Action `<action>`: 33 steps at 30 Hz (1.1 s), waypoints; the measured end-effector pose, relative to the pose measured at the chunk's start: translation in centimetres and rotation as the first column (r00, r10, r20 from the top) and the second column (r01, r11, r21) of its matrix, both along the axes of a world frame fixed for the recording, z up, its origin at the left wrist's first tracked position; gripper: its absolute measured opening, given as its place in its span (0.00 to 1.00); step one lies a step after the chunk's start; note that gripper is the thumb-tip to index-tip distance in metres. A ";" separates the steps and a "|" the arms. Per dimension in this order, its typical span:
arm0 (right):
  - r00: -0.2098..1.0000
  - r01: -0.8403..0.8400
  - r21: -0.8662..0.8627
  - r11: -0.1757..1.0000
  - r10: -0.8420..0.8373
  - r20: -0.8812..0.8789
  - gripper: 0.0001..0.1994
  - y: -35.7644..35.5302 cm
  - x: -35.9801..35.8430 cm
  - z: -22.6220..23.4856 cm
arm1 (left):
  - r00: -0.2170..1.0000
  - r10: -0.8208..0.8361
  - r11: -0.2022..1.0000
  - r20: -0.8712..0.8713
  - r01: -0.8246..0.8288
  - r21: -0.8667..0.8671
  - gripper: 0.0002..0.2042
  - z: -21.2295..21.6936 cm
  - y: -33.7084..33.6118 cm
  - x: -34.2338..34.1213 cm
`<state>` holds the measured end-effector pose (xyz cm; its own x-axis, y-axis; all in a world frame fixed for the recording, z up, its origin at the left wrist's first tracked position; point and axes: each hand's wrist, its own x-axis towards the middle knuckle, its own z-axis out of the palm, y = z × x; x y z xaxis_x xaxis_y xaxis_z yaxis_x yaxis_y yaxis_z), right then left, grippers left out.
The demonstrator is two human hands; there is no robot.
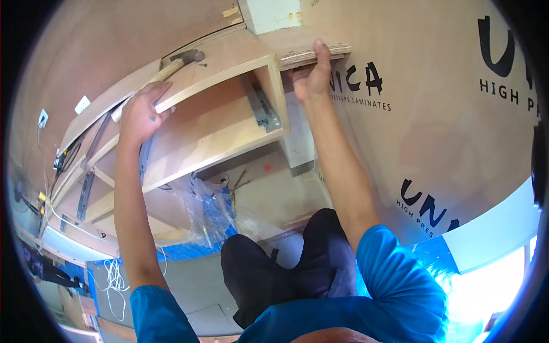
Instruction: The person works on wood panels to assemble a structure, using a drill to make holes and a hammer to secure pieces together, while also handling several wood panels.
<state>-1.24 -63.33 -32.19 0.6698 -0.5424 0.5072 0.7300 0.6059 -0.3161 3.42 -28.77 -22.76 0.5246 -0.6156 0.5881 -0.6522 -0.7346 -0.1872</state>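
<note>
Left hand [140, 111] closed around the handle of a hammer [171, 66], whose head lies on the top panel of the cabinet [229, 63], left of the cabinet's open front corner. Right hand [311, 74] grips a plywood piece [311, 54] at the cabinet's upper right corner, thumb over its edge, fingers beneath. A metal drawer slide [262, 106] sits on the cabinet's inner side wall. A laminate sheet [434, 114] stands right of the cabinet.

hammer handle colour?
Pale, light wood hammer handle, gripped in the left hand; head view.
</note>
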 end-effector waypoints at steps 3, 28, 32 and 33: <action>0.998 -0.047 -0.040 0.998 0.045 -0.049 0.36 -0.1 -0.8 0.2 | 1.000 0.026 1.000 -0.015 -0.026 0.005 0.28 0.0 0.1 0.0; 0.987 -0.025 -0.052 0.998 0.016 -0.159 0.33 -0.7 -1.9 1.2 | 0.999 0.035 0.999 -0.015 -0.035 -0.035 0.26 -0.4 0.8 0.1; 0.985 -0.040 -0.056 0.998 0.030 -0.168 0.34 -0.7 -1.8 1.3 | 0.999 0.044 0.999 -0.031 -0.045 -0.027 0.27 -0.5 1.0 0.4; 0.986 -0.028 -0.044 0.999 0.020 -0.167 0.34 -0.7 -1.7 1.4 | 0.998 0.048 0.998 -0.034 -0.049 -0.026 0.27 -0.5 1.0 0.5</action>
<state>-2.98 -64.01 -30.81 0.7592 -0.5039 0.4119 0.6506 0.6046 -0.4596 3.93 -27.76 -23.28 0.5730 -0.5731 0.5858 -0.6209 -0.7702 -0.1462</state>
